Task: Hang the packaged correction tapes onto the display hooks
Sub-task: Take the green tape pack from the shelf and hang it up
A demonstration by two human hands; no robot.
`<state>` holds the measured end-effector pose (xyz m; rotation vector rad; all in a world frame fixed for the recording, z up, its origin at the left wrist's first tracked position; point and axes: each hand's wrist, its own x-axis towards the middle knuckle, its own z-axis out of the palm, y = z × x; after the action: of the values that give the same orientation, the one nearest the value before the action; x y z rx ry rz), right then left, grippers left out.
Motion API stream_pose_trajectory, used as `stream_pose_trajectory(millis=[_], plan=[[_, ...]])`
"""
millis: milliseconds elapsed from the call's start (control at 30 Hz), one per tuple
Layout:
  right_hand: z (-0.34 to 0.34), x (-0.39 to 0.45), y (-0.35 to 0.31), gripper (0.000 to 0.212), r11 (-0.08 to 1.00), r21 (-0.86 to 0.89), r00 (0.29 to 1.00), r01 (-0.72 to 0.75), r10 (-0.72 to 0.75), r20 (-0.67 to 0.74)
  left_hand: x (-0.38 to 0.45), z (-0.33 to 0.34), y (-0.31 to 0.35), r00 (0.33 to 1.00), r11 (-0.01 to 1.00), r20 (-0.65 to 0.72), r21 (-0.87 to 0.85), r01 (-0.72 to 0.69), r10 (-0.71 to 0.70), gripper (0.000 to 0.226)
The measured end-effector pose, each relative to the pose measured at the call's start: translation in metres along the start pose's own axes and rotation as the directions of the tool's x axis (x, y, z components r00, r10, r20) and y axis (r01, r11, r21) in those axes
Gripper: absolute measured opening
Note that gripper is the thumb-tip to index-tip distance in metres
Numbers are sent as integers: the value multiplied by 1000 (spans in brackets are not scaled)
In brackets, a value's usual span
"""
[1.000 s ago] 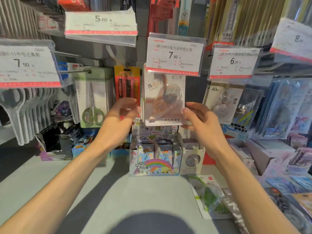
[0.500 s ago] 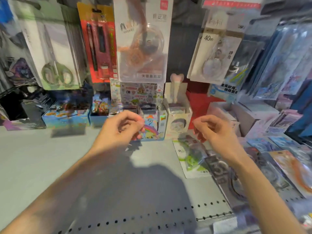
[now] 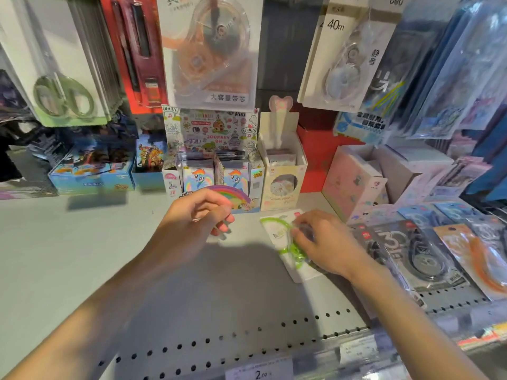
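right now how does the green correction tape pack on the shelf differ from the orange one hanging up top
The green correction tape pack lies flat on the grey shelf, while the orange correction tape pack hangs upright above the boxes. The right hand rests on the green pack; no hand touches the orange one. The green dispenser shows bright green rings, the orange one a pale orange tint. Both are clear blisters on white cards.

A packaged correction tape lies flat on the shelf right of centre frame, under the right hand. The left hand hovers just left of it. More packaged tapes lie further right. Behind stand card boxes; above them, at top centre, hangs a correction tape pack, with packaged scissors at upper left
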<state>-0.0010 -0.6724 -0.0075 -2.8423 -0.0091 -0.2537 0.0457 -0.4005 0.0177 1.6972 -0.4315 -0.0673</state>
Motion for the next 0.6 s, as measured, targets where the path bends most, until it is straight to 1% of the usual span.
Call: stream_pose_trajectory(millis=[133,200,267,300,367,500,567,600], plan=[[7,-2,-19,34,986,126,990,114,-124,74,-6,-11,-5,1000,999,4,26,22,-22,20],[11,-4,-25,51,987,122,990,103,-114,82,-9,-13,-7,999,996,4,70,50,-50,19],[16,-7,-30,72,996,42,994,73,-76,83,-12,-16,-9,996,989,7,119,83,-85,15],[19,-8,-32,76,998,-3,994,67,-67,85,-14,-17,-10,995,986,4,129,101,-102,13],[24,-9,-34,74,997,-38,994,71,-68,86,-16,-20,-12,991,981,-6,143,135,-136,11],[24,-7,-40,54,993,83,995,84,-89,53,-19,-20,-15,981,962,-13,195,190,-191,5],[20,-8,-44,47,977,188,995,99,-103,15,-21,-20,-17,975,948,-22,229,219,-220,24],[18,-8,-47,47,964,247,995,101,-103,-5,-21,-19,-17,972,944,-30,235,233,-232,31]])
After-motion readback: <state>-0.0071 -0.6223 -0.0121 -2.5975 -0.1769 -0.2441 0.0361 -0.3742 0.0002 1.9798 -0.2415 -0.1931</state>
